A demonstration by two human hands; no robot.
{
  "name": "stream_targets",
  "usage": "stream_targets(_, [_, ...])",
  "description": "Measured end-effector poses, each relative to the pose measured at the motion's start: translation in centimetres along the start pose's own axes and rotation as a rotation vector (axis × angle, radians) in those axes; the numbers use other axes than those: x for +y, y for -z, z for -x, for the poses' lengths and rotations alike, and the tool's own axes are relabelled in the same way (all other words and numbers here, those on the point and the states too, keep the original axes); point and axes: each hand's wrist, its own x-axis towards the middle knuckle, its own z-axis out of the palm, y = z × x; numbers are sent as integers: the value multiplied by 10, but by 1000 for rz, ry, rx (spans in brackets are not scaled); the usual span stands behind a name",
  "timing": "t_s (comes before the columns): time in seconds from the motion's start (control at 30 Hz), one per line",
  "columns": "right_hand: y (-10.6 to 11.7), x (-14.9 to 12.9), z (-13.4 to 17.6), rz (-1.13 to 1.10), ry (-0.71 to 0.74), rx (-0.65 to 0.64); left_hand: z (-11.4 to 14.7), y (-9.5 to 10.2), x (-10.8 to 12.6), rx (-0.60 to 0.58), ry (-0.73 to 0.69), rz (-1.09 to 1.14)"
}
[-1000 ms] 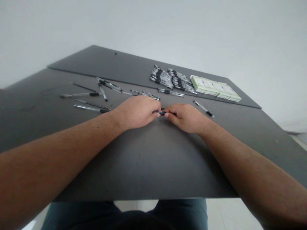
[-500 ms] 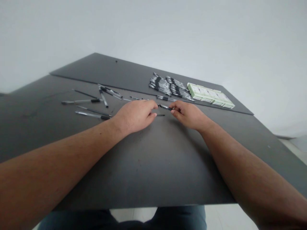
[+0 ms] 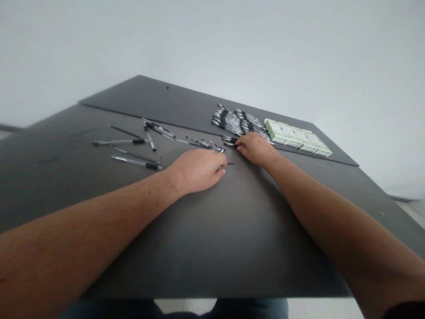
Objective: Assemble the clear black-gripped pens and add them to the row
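My left hand (image 3: pixel 202 170) rests low over the table with its fingers curled in a pinch. A thin black stick, like a pen refill (image 3: pixel 230 163), sticks out past its fingertips; the rest of it is hidden. Farther right, my right hand (image 3: pixel 255 149) pinches the end of a clear pen with black parts (image 3: pixel 229 143), down at the table beside another pen (image 3: pixel 227 138). Just beyond my left hand lies a loose cluster of small clear and black pen parts (image 3: pixel 209 144).
Scattered pens (image 3: pixel 133 162) and thin refills (image 3: pixel 124 131) lie at the left. Behind my right hand are rows of stacked pens (image 3: pixel 227 119), with pale green and white boxes (image 3: pixel 299 137) to their right. A seam crosses the grey table (image 3: pixel 212 248); a white wall stands behind.
My right hand has carried the pen away from me, down alongside the other pen. My left hand has drawn slightly back and closed over the thin black stick, uncovering the cluster. The view has shifted slightly.
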Motion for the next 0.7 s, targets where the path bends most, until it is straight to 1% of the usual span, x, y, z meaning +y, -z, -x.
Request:
stream_targets(0.1, [1, -5, -7, 36, 16, -12, 0, -1, 0, -5, -9, 0])
stream_targets(0.2, [1, -6, -10, 60, -15, -3, 1, -1, 1, -9, -12, -1])
stream_targets(0.5, [-2, 3, -12, 37, -63, 56, 1, 1, 1, -17, -33, 19])
stream_targets(0.57, [-1, 3, -10, 29, -63, 71, 2, 2, 2, -25, -70, 31])
stream_targets(0.7, [4, -6, -2, 2, -48, 104, 5, 4, 11, -65, -199, 65])
